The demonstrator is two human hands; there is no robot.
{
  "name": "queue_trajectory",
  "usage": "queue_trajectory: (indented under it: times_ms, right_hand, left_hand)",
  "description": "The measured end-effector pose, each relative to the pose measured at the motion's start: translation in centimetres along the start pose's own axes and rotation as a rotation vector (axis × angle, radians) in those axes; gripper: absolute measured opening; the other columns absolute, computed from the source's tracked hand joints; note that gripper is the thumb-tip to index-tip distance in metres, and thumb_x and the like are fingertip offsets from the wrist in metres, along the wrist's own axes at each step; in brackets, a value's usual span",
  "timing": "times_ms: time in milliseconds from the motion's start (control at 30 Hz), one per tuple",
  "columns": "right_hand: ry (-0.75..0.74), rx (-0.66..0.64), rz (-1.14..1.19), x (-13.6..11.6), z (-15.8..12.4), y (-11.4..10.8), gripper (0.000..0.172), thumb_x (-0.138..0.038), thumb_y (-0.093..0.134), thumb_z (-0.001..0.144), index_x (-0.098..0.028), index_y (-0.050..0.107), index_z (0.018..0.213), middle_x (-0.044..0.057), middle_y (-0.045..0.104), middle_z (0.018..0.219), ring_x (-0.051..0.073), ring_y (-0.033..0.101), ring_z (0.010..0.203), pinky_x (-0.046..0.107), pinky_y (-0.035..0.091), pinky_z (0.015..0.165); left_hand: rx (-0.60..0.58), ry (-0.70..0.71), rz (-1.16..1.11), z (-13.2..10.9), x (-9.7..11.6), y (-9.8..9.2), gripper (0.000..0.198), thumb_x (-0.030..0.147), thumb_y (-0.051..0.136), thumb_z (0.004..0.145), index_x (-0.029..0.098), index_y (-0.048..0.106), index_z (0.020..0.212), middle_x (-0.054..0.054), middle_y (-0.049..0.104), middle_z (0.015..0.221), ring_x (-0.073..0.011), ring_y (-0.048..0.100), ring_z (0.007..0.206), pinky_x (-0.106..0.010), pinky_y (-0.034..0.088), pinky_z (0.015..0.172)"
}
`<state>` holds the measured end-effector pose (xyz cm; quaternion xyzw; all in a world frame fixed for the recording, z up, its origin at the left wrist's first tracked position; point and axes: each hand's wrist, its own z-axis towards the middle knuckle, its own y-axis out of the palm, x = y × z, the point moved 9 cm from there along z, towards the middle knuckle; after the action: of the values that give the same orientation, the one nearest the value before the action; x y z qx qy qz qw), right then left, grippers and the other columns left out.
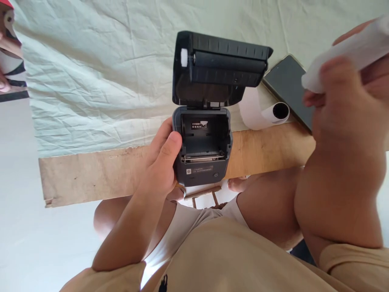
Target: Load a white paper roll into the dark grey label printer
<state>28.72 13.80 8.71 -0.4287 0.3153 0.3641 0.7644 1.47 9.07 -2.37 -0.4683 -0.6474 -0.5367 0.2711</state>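
Note:
My left hand [165,158] is wrapped round the left side of a dark grey portable label printer [202,172], thumb on its rim. The printer's lid [223,61] is swung up, showing a black roller and a white gear. Its paper bay [203,142] holds no roll. At the upper right my right hand [346,87], blurred by motion, is closed on a strip of white paper [361,48]. Some of its fingers are hidden behind the paper. A small roll of white label paper [281,113] with a black core lies on the table, partly unrolled, right of the printer.
A dark smartphone [288,87] lies under my right hand, beside the label roll. A pale green cloth [100,81] covers the table, whose bare wooden edge [91,178] runs in front of my knees. Part of another person [10,56] shows at the far upper left.

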Motion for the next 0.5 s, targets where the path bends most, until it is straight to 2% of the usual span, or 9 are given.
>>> queue_trajectory:
  times_ms: [67, 167, 267, 333, 400, 500]
  right_hand:
    - [-0.049, 0.019, -0.024, 0.8, -0.3, -0.1, 0.019, -0.033, 0.073, 0.083, -0.022, 0.061, 0.094, 0.006, 0.062, 0.094, 0.011, 0.056, 0.071, 0.029, 0.04, 0.055]
    - [-0.067, -0.084, -0.148, 1.8, -0.5, 0.5, 0.029, -0.027, 0.077, 0.079, -0.022, 0.069, 0.107, 0.009, 0.07, 0.111, 0.014, 0.064, 0.092, 0.03, 0.047, 0.074]
    - [0.011, -0.173, -0.293, 3.2, -0.5, 0.8, 0.043, -0.016, 0.078, 0.073, -0.023, 0.072, 0.115, 0.007, 0.075, 0.113, 0.018, 0.07, 0.105, 0.034, 0.05, 0.089]
    - [0.118, -0.232, -0.394, 4.7, -0.6, 1.0, 0.057, -0.015, 0.084, 0.069, -0.026, 0.072, 0.123, 0.007, 0.079, 0.112, 0.02, 0.072, 0.109, 0.036, 0.052, 0.091]
    - [0.147, -0.241, -0.475, 5.5, -0.7, 1.0, 0.066, -0.016, 0.088, 0.066, -0.029, 0.071, 0.128, 0.007, 0.079, 0.117, 0.022, 0.073, 0.115, 0.036, 0.055, 0.093]
    - [0.052, -0.194, -0.529, 5.3, -0.7, 1.0, 0.054, -0.017, 0.084, 0.071, -0.028, 0.075, 0.123, 0.008, 0.079, 0.117, 0.021, 0.074, 0.108, 0.036, 0.055, 0.09]
  left_hand:
    - [0.038, 0.038, -0.004, 0.1, 0.2, -0.3, 0.051, 0.057, 0.049, 0.102, 0.017, 0.071, 0.125, -0.01, 0.082, 0.093, -0.0197, 0.07, 0.05, -0.027, 0.044, 0.03]
    - [0.049, 0.065, -0.007, 0.0, 0.0, -0.4, 0.052, 0.059, 0.049, 0.102, 0.018, 0.074, 0.121, -0.008, 0.08, 0.087, -0.016, 0.067, 0.05, -0.024, 0.043, 0.032]
    - [0.059, 0.103, -0.034, -0.1, 0.1, -0.5, 0.052, 0.06, 0.046, 0.105, 0.018, 0.076, 0.115, -0.007, 0.078, 0.085, -0.0149, 0.068, 0.055, -0.023, 0.047, 0.039]
    - [0.056, 0.127, -0.051, -0.1, 0.2, -0.5, 0.054, 0.061, 0.045, 0.105, 0.017, 0.076, 0.115, -0.007, 0.077, 0.084, -0.0153, 0.068, 0.054, -0.023, 0.047, 0.038]
    - [0.028, 0.101, -0.039, 0.0, 0.0, -0.3, 0.055, 0.06, 0.045, 0.104, 0.016, 0.074, 0.12, -0.008, 0.077, 0.084, -0.0159, 0.066, 0.05, -0.023, 0.041, 0.032]
    - [0.022, 0.065, -0.023, 0.1, -0.1, -0.3, 0.054, 0.058, 0.045, 0.104, 0.015, 0.072, 0.122, -0.009, 0.077, 0.083, -0.0159, 0.064, 0.047, -0.021, 0.032, 0.027]
